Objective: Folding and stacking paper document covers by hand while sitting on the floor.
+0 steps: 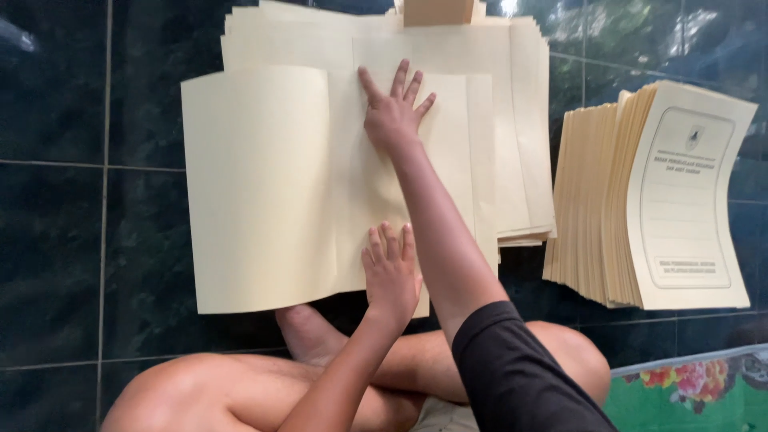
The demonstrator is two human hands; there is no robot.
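Note:
A large cream paper sheet point(256, 184) lies on a spread stack of like sheets point(520, 120) on the dark tiled floor. Its left half curves over towards the middle crease. My right hand point(394, 110), on a black-sleeved arm, presses flat on the sheet near its top, fingers spread. Close to the sheet's lower edge, my left hand point(390, 270) rests flat along the crease. Neither hand grips anything. My crossed bare legs point(264, 384) are just below the sheet.
A fanned stack of cream printed folders point(680, 200) lies to the right. A brown cardboard piece point(438, 11) sits at the top edge. A green floral cloth point(688, 388) shows at the bottom right. Dark glossy tiles point(80, 240) surround everything.

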